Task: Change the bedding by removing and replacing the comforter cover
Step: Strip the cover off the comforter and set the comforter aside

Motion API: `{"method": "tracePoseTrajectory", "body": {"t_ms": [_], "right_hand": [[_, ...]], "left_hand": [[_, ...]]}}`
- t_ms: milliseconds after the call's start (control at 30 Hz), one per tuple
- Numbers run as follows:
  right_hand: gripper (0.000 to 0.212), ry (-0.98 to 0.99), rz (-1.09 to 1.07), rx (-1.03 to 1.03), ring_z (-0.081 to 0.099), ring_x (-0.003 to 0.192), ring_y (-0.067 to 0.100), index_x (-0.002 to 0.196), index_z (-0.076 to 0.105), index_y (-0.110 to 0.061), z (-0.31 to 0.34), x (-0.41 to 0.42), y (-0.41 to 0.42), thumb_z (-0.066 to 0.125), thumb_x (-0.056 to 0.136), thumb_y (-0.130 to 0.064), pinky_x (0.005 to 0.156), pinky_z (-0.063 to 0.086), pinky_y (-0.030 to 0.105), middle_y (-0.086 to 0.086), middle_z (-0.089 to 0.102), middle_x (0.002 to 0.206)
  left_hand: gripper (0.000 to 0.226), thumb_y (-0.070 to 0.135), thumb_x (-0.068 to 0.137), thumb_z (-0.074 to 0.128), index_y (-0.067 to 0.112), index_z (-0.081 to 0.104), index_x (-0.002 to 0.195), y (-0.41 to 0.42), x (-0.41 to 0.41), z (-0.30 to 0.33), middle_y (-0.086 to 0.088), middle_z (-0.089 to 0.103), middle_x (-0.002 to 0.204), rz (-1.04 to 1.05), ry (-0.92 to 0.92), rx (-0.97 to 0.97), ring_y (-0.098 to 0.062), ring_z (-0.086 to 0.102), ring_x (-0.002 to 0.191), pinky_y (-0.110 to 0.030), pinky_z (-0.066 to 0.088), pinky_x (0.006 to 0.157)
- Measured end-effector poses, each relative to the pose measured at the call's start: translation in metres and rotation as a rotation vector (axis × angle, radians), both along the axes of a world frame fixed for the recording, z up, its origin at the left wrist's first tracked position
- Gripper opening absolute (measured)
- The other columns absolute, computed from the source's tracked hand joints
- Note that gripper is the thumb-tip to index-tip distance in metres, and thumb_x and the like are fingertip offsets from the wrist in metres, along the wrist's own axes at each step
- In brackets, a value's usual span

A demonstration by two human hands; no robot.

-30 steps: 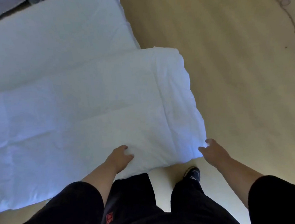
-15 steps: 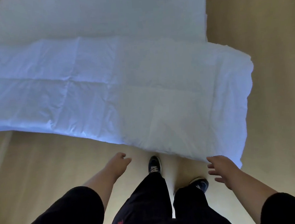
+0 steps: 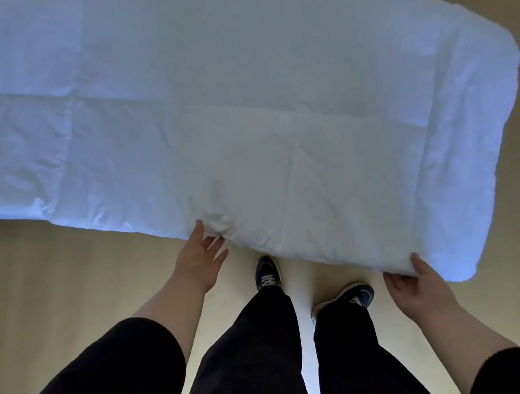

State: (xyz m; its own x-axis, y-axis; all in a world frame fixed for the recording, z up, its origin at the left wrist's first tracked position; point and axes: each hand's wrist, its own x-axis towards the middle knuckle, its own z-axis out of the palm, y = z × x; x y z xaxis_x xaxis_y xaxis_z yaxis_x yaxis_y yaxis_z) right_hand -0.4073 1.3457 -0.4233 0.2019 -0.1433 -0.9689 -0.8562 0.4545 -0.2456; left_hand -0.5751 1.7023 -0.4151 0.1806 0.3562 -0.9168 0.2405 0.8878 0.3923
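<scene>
**Both hands at the near edge of the comforter**

The white comforter [image 3: 246,120] lies spread flat, its near edge overhanging the tan floor [image 3: 57,290] just ahead of two dark shoes [image 3: 267,272]. The left hand [image 3: 200,260] has straight, spread fingers, thumb touching the hem, gripping nothing. The right hand [image 3: 421,283] pinches the edge near the corner, thumb above, fingers beneath. Black sleeves and trousers [image 3: 249,353] fill the foreground.

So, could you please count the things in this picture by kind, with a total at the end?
White comforter: 1
Hands: 2, the left hand and the right hand, both at the near edge of the comforter
Dark shoes: 2, one and another, on the floor
Total: 5
</scene>
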Motion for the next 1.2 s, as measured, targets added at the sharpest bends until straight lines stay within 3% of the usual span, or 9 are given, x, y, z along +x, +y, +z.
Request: {"method": "tracePoseTrajectory", "body": {"t_ms": [100, 167, 300, 467, 633, 767, 900, 1067, 1200], "right_hand": [[0.028, -0.071, 0.009, -0.077, 0.072, 0.090, 0.017, 0.124, 0.063, -0.017, 0.018, 0.004, -0.004, 0.061, 0.097, -0.014, 0.076, 0.059, 0.036, 0.001, 0.077, 0.097], [0.022, -0.123, 0.019, -0.115, 0.073, 0.091, 0.017, 0.115, 0.065, -0.020, 0.039, 0.006, -0.005, 0.062, 0.094, -0.012, 0.069, 0.062, 0.035, 0.001, 0.076, 0.103], [0.025, -0.265, 0.096, -0.261, 0.074, 0.093, 0.019, 0.108, 0.067, -0.018, 0.089, 0.023, 0.005, 0.072, 0.084, -0.015, 0.066, 0.062, 0.033, 0.000, 0.078, 0.099], [0.037, -0.433, 0.255, -0.416, 0.075, 0.075, 0.014, 0.088, 0.064, -0.025, 0.165, 0.087, 0.037, 0.078, 0.058, -0.042, 0.071, 0.054, 0.033, -0.010, 0.076, 0.077], [0.035, -0.572, 0.322, -0.362, 0.074, 0.077, 0.023, 0.087, 0.066, -0.028, 0.237, 0.178, 0.069, 0.079, 0.058, -0.042, 0.075, 0.059, 0.037, -0.007, 0.075, 0.067], [0.025, -0.638, 0.399, -0.197, 0.075, 0.064, 0.024, 0.100, 0.068, -0.013, 0.266, 0.244, 0.081, 0.075, 0.078, -0.024, 0.051, 0.058, 0.029, 0.008, 0.076, 0.084], [0.021, -0.421, 0.890, -0.153, 0.070, 0.053, 0.025, 0.094, 0.067, -0.006, 0.265, 0.270, 0.071, 0.065, 0.089, -0.026, 0.051, 0.058, 0.032, 0.013, 0.074, 0.071], [0.040, 0.009, 1.849, -0.065, 0.066, 0.053, 0.025, 0.094, 0.067, -0.002, 0.239, 0.279, 0.047, 0.060, 0.095, -0.041, 0.055, 0.054, 0.029, 0.022, 0.075, 0.088], [0.036, -0.173, 2.055, -0.099, 0.068, 0.061, 0.023, 0.100, 0.066, -0.001, 0.222, 0.286, 0.061, 0.060, 0.097, -0.036, 0.062, 0.053, 0.029, 0.016, 0.076, 0.085]], "left_hand": [[0.037, 0.051, 0.090, 0.067, 0.024, 0.065, 0.115, 0.020, 0.012, -0.005, -0.004, 0.069, 0.116, 0.082, 0.031, -0.037, -0.021, 0.068, 0.102, -0.038, 0.051, 0.090], [0.028, 0.044, 0.090, 0.069, 0.023, 0.066, 0.107, 0.030, 0.018, -0.002, -0.005, 0.068, 0.117, 0.105, 0.126, -0.018, -0.020, 0.067, 0.094, -0.036, 0.053, 0.079], [0.041, 0.039, 0.080, 0.069, 0.011, 0.063, 0.110, 0.050, 0.025, 0.024, -0.013, 0.068, 0.111, -0.069, 0.423, 0.393, -0.031, 0.065, 0.096, -0.040, 0.052, 0.085], [0.035, 0.038, 0.063, 0.074, 0.018, 0.045, 0.060, 0.090, 0.065, 0.104, 0.006, 0.053, 0.068, 0.014, 0.222, 0.625, -0.018, 0.050, 0.064, -0.029, 0.041, 0.067], [0.033, 0.031, 0.069, 0.071, 0.021, 0.040, 0.063, 0.131, 0.137, 0.196, 0.001, 0.043, 0.069, 0.025, 0.147, 0.744, -0.021, 0.041, 0.074, -0.036, 0.037, 0.069], [0.014, 0.033, 0.074, 0.062, 0.024, 0.052, 0.076, 0.142, 0.171, 0.240, -0.004, 0.054, 0.093, -0.055, 0.204, 0.716, -0.026, 0.050, 0.088, -0.043, 0.045, 0.081], [0.024, 0.017, 0.084, 0.065, 0.010, 0.059, 0.106, 0.101, 0.162, 0.227, -0.010, 0.059, 0.093, -0.060, 0.242, 0.612, -0.029, 0.058, 0.092, -0.044, 0.052, 0.085], [0.008, 0.008, 0.088, 0.066, 0.004, 0.060, 0.085, 0.003, 0.145, 0.189, -0.019, 0.060, 0.089, -0.343, 0.441, 0.584, -0.029, 0.058, 0.083, -0.041, 0.049, 0.078], [0.020, 0.013, 0.087, 0.071, 0.009, 0.061, 0.104, -0.079, 0.137, 0.172, -0.011, 0.062, 0.090, -0.346, 0.370, 0.507, -0.024, 0.061, 0.080, -0.032, 0.045, 0.070]]}}
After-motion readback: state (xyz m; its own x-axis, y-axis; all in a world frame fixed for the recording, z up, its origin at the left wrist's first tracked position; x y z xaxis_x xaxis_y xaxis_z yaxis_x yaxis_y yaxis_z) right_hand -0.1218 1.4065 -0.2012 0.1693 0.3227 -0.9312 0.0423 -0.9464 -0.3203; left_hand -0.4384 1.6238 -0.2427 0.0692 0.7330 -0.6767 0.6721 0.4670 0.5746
